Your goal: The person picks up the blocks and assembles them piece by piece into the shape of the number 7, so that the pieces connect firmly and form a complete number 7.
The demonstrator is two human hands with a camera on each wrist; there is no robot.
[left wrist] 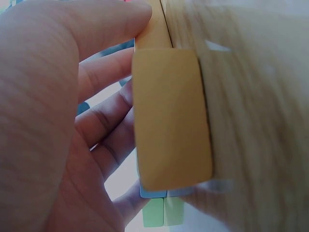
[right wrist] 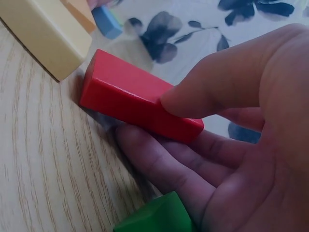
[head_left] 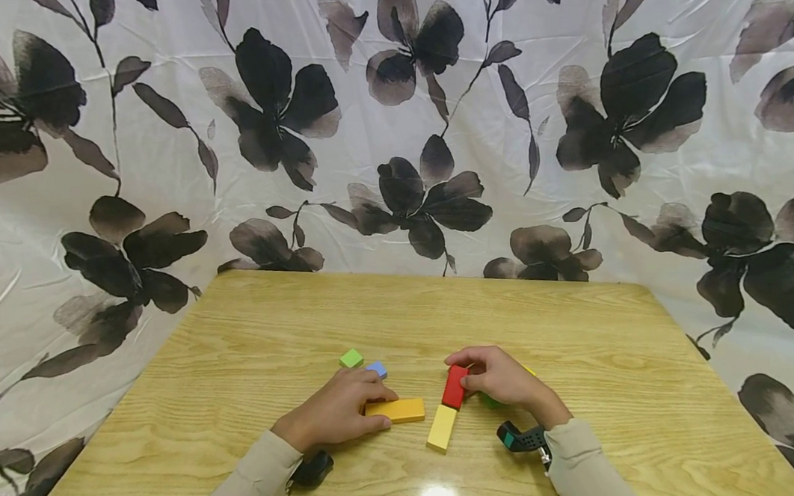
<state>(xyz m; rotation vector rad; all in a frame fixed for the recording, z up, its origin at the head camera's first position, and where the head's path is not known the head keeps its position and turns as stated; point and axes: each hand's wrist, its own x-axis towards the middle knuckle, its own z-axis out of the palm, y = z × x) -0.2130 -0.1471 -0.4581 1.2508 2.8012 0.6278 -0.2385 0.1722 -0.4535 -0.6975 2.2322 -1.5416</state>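
Note:
My left hand (head_left: 338,407) grips an orange rectangular block (head_left: 405,410) lying flat on the table, thumb on the near side and fingers on the far side. The orange block's end face fills the middle of the left wrist view. To the right, my right hand (head_left: 501,379) pinches a red block (right wrist: 135,92) between thumb and fingers. In the right wrist view the red block looks slightly tilted above the wood. A pale yellow block (head_left: 441,428) lies end to end with it, on its near side. A green block (right wrist: 157,215) sits beside the right hand's fingers.
Beyond the left hand are a light green block (head_left: 352,357) and a blue block (head_left: 377,369), partly hidden. A bit of yellow (head_left: 529,370) shows behind the right wrist. The wooden table (head_left: 293,313) ends at a floral cloth (head_left: 364,137) at the back.

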